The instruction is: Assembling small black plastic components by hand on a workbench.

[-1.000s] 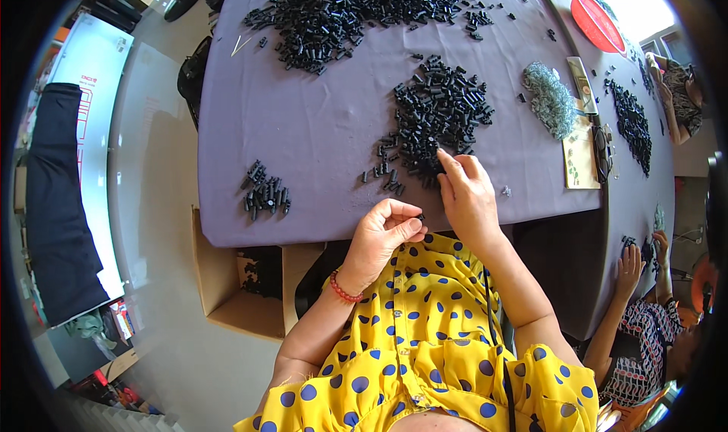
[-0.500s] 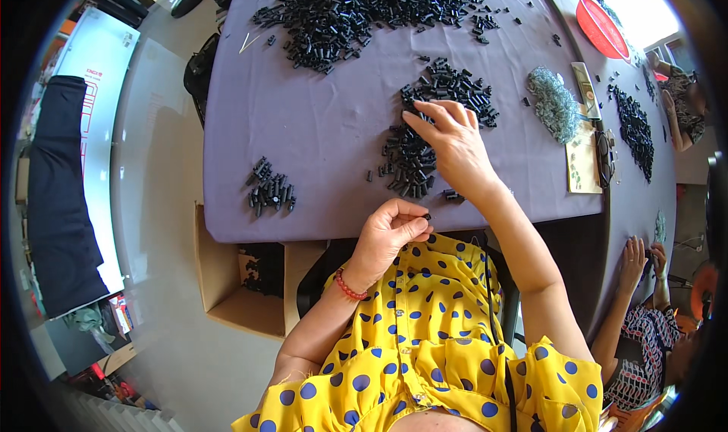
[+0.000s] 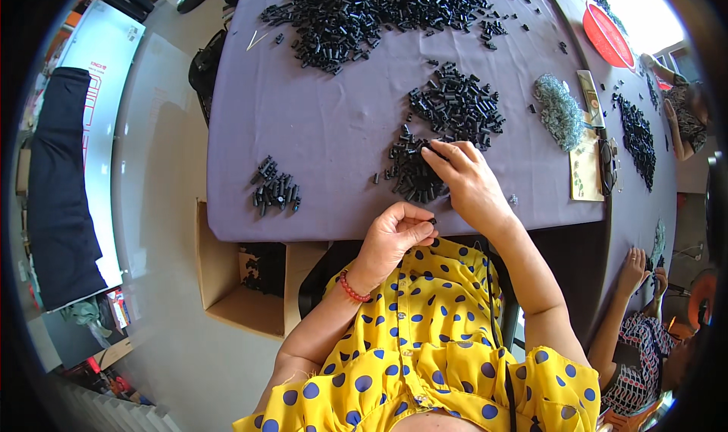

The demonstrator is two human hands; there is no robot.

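Small set-aside cluster of black tubes [image 3: 275,191] lies left on the purple counter [image 3: 334,129]. Left hand [image 3: 394,235], fingers pinched closed on one small black piece at the counter edge. Right hand [image 3: 466,182], fingers curled into the near pile of tubes [image 3: 413,170]; best to pick singly, not rake.

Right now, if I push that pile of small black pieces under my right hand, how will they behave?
The black pieces look like short stiff tubes, so they would probably roll and scatter over the smooth purple tablecloth. They seem light: the right hand shifts them with fingertips alone. The left hand pinches one easily, so likely not slippery.
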